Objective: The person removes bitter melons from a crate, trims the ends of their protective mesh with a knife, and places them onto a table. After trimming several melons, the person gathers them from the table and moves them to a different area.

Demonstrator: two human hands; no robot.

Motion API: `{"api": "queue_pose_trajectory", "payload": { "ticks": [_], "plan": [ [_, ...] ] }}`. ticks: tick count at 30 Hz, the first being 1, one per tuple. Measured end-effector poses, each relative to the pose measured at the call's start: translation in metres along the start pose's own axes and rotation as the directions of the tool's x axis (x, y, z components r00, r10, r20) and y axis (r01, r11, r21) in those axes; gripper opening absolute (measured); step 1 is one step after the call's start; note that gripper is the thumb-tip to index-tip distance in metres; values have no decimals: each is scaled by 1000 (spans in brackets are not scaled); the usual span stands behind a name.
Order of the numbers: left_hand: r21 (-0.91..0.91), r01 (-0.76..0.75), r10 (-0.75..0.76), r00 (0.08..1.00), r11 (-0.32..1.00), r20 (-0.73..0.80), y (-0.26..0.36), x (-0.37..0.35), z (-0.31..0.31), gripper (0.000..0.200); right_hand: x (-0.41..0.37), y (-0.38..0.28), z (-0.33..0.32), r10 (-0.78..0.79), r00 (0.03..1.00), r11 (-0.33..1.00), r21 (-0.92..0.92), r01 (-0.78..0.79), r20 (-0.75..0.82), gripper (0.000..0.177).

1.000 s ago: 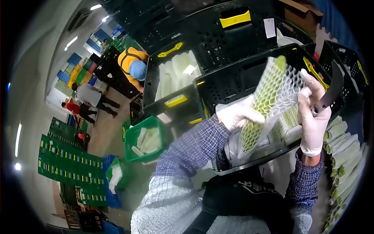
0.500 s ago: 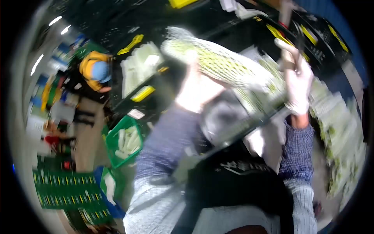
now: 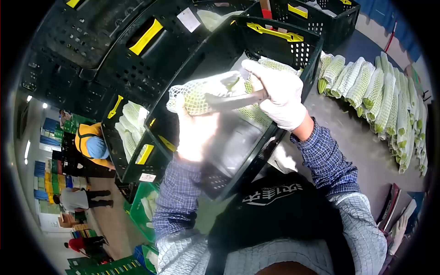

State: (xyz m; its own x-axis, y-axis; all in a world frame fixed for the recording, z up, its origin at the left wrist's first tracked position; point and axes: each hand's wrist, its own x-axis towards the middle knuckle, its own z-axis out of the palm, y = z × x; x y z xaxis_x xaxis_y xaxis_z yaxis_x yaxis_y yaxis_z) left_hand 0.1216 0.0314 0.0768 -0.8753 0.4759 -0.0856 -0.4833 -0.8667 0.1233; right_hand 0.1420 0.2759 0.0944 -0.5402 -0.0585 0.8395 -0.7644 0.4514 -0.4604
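My left hand (image 3: 195, 130), in a white glove, is wrapped round a pale green vegetable in white foam netting (image 3: 195, 97). My gloved right hand (image 3: 282, 94) grips a knife by its handle. The knife's grey blade (image 3: 236, 100) lies across the near side of the netted vegetable and points left. Both hands are above a dark green crate (image 3: 316, 55) with yellow handles. Inside that crate, beneath my right hand, more netted vegetables (image 3: 254, 115) are partly hidden.
Many netted vegetables (image 3: 362, 85) lie in rows on a grey table at the right. Another dark crate (image 3: 133, 172) at the left holds netted pieces. Below it is a green basket (image 3: 142, 213). A person in yellow (image 3: 87, 142) and others are at the far left.
The view has shifted, showing more of the table at the right. My hands have come closer together, and the knife blade now crosses the vegetable in my left hand.
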Motion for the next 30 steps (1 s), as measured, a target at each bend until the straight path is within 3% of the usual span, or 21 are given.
{"api": "queue_pose_trajectory", "payload": {
  "ticks": [1,2,5,6,8,11,12,13,14,16,18,20,21,23,25,26,29,30],
  "plan": [
    [-32,48,-48,999,998,19,-2,0,3,69,3,1,5,-54,999,981,-185,55,11,58],
    [96,57,-62,997,994,42,-5,-3,7,59,5,3,10,-107,994,926,-362,107,21,62],
    [75,128,-135,985,989,110,-2,-2,2,56,12,-5,14,-85,992,922,-370,113,91,63],
    [114,86,-96,991,990,93,-1,-1,-3,57,11,-5,13,-94,990,963,-244,118,107,65],
    [189,-1,-11,998,982,67,4,1,-17,60,10,1,15,-104,988,970,-210,126,112,67],
    [625,-181,182,981,759,63,0,4,-21,60,9,4,14,-100,989,978,-172,118,107,68],
    [332,-80,71,997,940,39,-1,4,-17,60,10,4,14,-95,990,980,-162,111,104,69],
    [0,43,-43,998,999,53,-3,4,-11,60,12,2,12,-90,990,967,-230,113,109,68],
    [-29,135,-133,989,990,59,-5,3,-5,60,16,0,9,-84,990,948,-297,115,114,68],
    [85,30,-39,994,996,106,-5,7,-12,59,22,-2,4,5,985,916,-395,64,173,65],
    [188,68,-103,977,980,185,9,9,-23,54,21,31,3,-100,995,901,-424,96,12,59],
    [222,96,-144,967,970,212,19,8,-26,52,19,54,-14,-75,986,884,-468,-3,-147,58],
    [202,111,-152,967,973,204,21,8,-22,53,23,58,-23,5,973,863,-490,-121,-232,59],
    [150,147,-172,969,978,176,19,6,-17,54,32,32,-34,234,948,887,-351,-299,-216,52],
    [76,-102,109,990,992,-94,2,7,-7,62,31,13,-29,123,980,988,-70,-135,-157,45],
    [-8,34,-34,998,999,-47,4,7,-4,56,30,-1,-24,103,991,993,-41,-107,-86,43],
    [85,-69,79,990,994,-117,-13,1,5,61,28,-41,-19,74,986,989,117,-91,147,40],
    [293,-61,69,997,954,-16,-11,-1,1,61,25,-42,-3,-10,997,1000,13,9,72,44]
  ]
}}
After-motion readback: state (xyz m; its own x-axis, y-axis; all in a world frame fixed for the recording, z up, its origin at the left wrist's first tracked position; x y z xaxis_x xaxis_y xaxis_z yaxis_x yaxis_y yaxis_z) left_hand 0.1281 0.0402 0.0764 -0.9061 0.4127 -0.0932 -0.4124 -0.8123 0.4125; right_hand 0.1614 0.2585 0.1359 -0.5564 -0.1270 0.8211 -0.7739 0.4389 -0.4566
